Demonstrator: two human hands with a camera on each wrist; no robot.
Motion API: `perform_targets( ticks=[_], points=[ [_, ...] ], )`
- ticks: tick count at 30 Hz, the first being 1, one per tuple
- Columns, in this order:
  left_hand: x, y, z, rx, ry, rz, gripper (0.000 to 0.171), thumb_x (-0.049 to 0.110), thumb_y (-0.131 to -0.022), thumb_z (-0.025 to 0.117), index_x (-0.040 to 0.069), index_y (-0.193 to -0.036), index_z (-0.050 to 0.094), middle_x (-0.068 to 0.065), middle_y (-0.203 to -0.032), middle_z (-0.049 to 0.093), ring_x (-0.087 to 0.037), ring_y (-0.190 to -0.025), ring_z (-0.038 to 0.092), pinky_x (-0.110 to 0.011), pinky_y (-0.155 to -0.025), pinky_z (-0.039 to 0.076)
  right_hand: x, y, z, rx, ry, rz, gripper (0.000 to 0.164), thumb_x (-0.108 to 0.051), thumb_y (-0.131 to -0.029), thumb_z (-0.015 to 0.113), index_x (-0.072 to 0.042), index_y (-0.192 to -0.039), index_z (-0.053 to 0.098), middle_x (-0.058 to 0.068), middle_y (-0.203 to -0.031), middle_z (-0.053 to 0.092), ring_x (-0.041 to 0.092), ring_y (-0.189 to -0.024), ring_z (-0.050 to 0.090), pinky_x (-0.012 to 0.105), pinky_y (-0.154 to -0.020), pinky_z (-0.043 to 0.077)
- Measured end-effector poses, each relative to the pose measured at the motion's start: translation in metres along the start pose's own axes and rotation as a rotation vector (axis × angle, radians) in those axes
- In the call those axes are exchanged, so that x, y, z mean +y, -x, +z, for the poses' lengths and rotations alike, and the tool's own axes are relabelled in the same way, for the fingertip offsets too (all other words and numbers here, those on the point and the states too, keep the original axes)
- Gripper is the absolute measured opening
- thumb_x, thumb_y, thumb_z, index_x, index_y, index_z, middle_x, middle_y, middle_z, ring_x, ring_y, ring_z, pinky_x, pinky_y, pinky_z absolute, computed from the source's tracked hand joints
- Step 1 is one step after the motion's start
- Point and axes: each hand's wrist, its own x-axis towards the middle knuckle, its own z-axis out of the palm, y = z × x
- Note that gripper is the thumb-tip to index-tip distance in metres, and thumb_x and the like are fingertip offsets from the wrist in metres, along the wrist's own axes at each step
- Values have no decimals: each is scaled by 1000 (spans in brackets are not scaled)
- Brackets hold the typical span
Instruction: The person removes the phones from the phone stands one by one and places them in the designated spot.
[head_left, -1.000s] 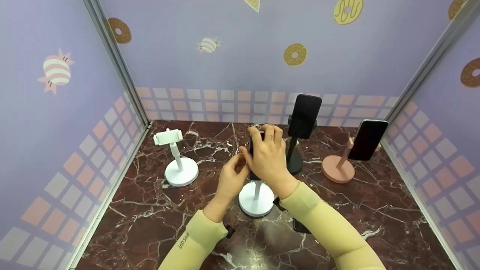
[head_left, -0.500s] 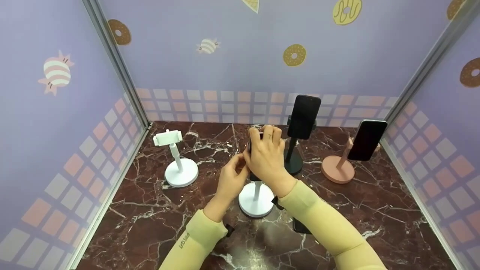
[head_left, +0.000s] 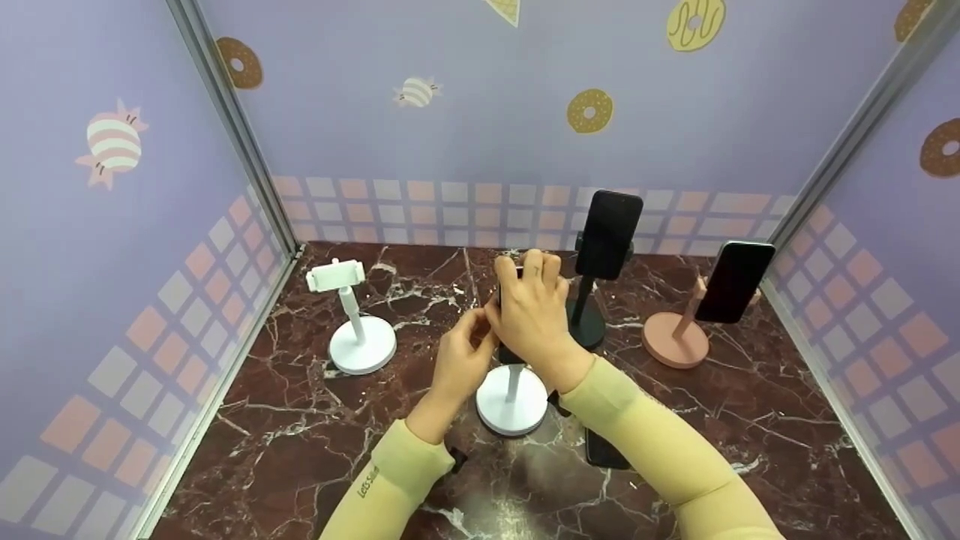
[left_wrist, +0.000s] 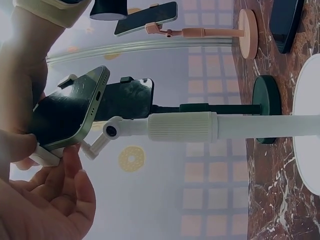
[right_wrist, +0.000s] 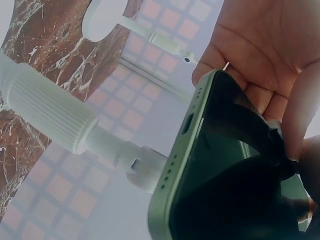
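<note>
A dark-screened smartphone (head_left: pixel 511 352) with a pale green edge sits at the head of a white phone stand (head_left: pixel 511 409), mostly covered by the hands in the head view. My right hand (head_left: pixel 534 319) grips the phone from above and the right. My left hand (head_left: pixel 459 360) pinches the white clamp (left_wrist: pixel 47 156) at the phone's left side, its thumb and curled fingers around it. In the left wrist view the phone (left_wrist: pixel 67 110) lies tilted, with the stand's ribbed neck (left_wrist: pixel 182 126) joined below. The right wrist view shows the phone's port edge (right_wrist: pixel 185 130) close up.
A second white stand (head_left: pixel 363 345) with a bare clamp stands left. Behind right is a black stand (head_left: pixel 589 326) bearing a phone (head_left: pixel 609 232). A pink stand (head_left: pixel 676 340) with another phone (head_left: pixel 736 281) stands right. One more phone (head_left: pixel 604 451) lies partly under the right sleeve.
The right thumb has drawn in slightly against the phone's left side. Otherwise both hands stay almost still at the phone and clamp, and the stands have not moved.
</note>
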Motion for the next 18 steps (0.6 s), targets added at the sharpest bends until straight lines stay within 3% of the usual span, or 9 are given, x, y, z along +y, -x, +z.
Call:
perform_targets(
  ticks=[7,13,18],
  points=[
    [1,1,2,26,-36,35,17,0,-93,64,-5,-110,67,-18,-95,74,-26,-82,67,-33,-74,58,2,0,-3,-18,-34,11,49,-17,-76,79,-11,-113,48,18,-110,44,40,-107,36,47,-68,39],
    [0,0,2,21,-4,8,16,0,-94,65,-5,-109,67,-16,-91,72,-21,-77,65,-29,-70,56,4,-2,-4,-41,-49,18,45,-16,-77,76,-11,-112,48,18,-110,44,40,-107,36,47,-67,40],
    [-1,-1,0,-11,35,-29,15,9,-98,66,-1,-109,67,-14,-88,72,-16,-74,63,-28,-69,54,7,-2,-5,-71,-76,23,45,-15,-76,77,-11,-111,48,17,-109,43,41,-109,36,48,-68,40]
  ],
)
